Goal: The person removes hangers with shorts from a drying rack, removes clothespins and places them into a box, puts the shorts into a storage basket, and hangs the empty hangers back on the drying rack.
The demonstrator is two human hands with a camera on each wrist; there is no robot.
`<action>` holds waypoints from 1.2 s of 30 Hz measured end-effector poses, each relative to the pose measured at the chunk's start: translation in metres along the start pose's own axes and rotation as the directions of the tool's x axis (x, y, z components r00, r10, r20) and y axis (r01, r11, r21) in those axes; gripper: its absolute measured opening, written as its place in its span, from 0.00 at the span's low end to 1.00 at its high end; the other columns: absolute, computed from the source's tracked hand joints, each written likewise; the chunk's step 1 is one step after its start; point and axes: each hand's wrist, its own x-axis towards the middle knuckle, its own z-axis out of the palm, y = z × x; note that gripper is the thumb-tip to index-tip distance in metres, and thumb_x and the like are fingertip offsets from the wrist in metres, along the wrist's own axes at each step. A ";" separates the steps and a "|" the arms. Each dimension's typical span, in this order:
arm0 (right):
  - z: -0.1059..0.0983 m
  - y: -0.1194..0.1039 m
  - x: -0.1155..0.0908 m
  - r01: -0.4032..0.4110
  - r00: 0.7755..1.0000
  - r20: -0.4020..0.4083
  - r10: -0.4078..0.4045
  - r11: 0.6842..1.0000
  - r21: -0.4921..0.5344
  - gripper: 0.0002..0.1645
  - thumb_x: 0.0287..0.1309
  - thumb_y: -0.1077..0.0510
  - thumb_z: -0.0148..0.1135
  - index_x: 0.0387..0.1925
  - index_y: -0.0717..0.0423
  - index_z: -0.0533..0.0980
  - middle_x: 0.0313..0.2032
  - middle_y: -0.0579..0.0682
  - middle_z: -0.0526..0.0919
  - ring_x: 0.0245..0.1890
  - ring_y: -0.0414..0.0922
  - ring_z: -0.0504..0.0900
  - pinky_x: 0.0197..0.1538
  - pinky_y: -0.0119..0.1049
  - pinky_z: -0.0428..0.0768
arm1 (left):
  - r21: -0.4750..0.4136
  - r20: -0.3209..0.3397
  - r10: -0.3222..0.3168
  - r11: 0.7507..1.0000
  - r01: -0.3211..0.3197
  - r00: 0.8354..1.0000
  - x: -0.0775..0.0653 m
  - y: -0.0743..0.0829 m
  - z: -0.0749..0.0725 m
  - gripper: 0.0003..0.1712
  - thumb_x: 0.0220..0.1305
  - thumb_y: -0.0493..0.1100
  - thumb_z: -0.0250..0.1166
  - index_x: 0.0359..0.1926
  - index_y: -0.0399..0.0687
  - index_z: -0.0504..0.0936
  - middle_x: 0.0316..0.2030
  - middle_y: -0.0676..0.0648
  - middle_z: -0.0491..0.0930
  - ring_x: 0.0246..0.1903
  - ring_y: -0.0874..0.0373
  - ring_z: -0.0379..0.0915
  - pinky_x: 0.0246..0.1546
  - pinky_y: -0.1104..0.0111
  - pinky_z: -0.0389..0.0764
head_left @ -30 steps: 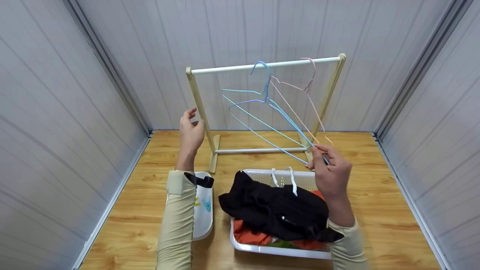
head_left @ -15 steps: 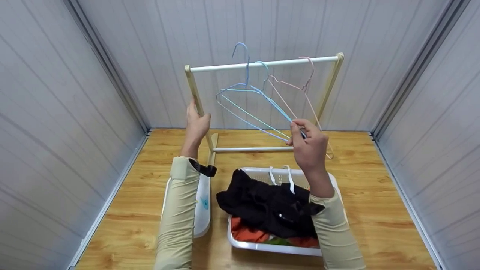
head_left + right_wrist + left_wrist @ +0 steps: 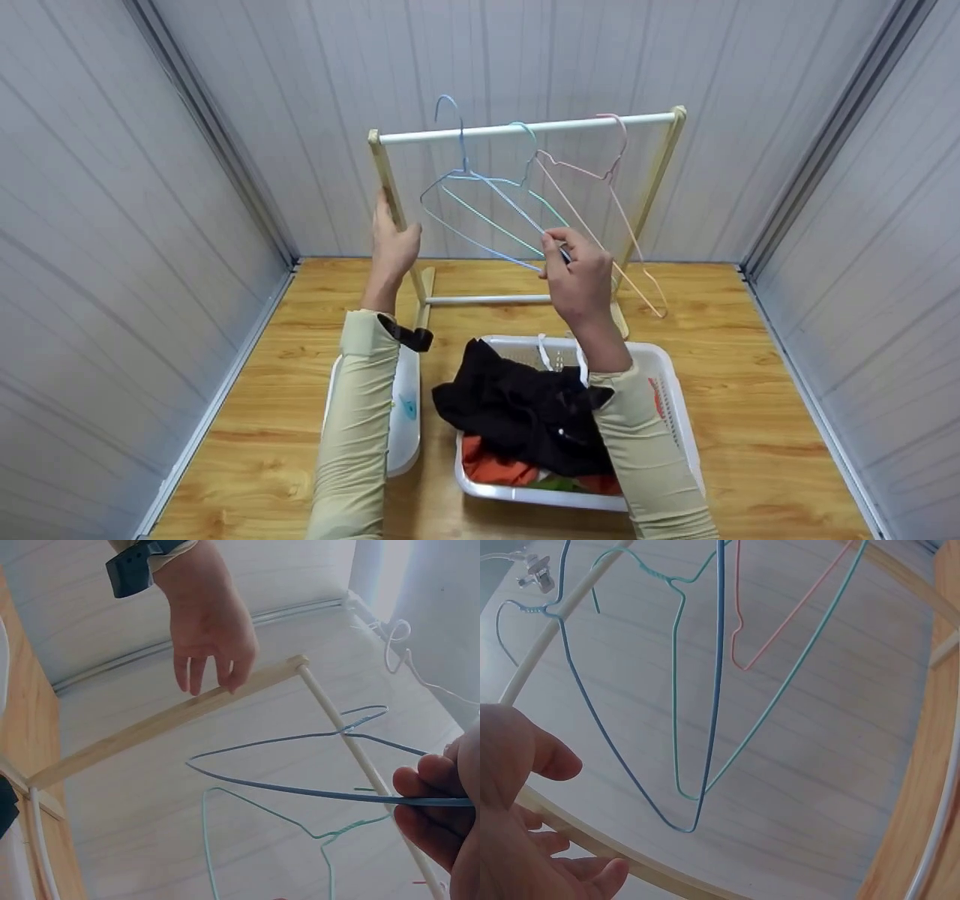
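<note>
My right hand (image 3: pixel 581 281) pinches the lower right end of a blue wire hanger (image 3: pixel 463 146). The hook of that hanger is at the white rail (image 3: pixel 420 136) of a small clothes rack; I cannot tell whether it sits over the rail. My left hand (image 3: pixel 394 244) touches the rack's left wooden post (image 3: pixel 386 176). In the right wrist view its fingers (image 3: pixel 196 676) are loosely extended against the post, holding nothing. To the right on the rail hang a mint-green hanger (image 3: pixel 487 218) and a pink hanger (image 3: pixel 574 167).
A white basket (image 3: pixel 540 498) in front of the rack holds black trousers or a similar black garment (image 3: pixel 517 405) over orange cloth (image 3: pixel 495 461). Beside it, a white tub (image 3: pixel 405 446) is partly covered by the left sleeve. Panel walls enclose the wooden floor (image 3: pixel 750 420).
My right hand has moved left and upward with the blue hanger, separating it from the mint-green one. My left hand has come from beside the rack post to touch it.
</note>
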 end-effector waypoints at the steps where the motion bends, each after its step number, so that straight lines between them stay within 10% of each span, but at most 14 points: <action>1: 0.003 0.001 0.000 0.000 1.000 0.001 0.000 1.000 0.001 0.09 0.65 0.60 0.60 0.34 0.62 0.82 0.18 0.45 0.82 0.14 0.37 0.79 0.20 0.29 0.72 | -0.001 -0.001 0.004 1.000 -0.004 1.000 0.000 0.000 0.000 0.47 0.62 0.30 0.54 0.76 0.43 0.38 0.75 0.44 0.41 0.71 0.56 0.39 0.68 0.68 0.46; 15: 0.034 0.026 -0.019 0.024 1.000 -0.013 -0.025 0.996 -0.082 0.08 0.64 0.59 0.61 0.32 0.59 0.82 0.14 0.45 0.80 0.13 0.36 0.78 0.15 0.34 0.66 | 0.007 -0.014 -0.007 1.000 0.008 1.000 -0.007 -0.002 0.007 0.47 0.63 0.30 0.54 0.77 0.46 0.39 0.75 0.46 0.42 0.71 0.55 0.41 0.68 0.64 0.48; 22: 0.048 0.021 -0.038 0.052 0.997 -0.050 -0.057 0.994 -0.101 0.06 0.58 0.60 0.64 0.30 0.60 0.83 0.10 0.42 0.66 0.12 0.36 0.57 0.15 0.36 0.58 | 0.008 -0.011 -0.006 1.000 0.006 1.000 -0.009 -0.007 0.006 0.47 0.63 0.30 0.54 0.77 0.46 0.39 0.75 0.45 0.42 0.71 0.54 0.41 0.68 0.62 0.50; 36: 0.056 0.011 -0.067 0.106 0.988 0.108 -0.111 0.993 0.052 0.08 0.60 0.60 0.62 0.26 0.56 0.83 0.15 0.42 0.78 0.14 0.34 0.73 0.20 0.30 0.73 | -0.073 0.044 -0.004 0.997 0.008 0.999 -0.025 -0.011 -0.004 0.39 0.72 0.38 0.50 0.76 0.45 0.42 0.75 0.42 0.42 0.70 0.36 0.45 0.64 0.55 0.60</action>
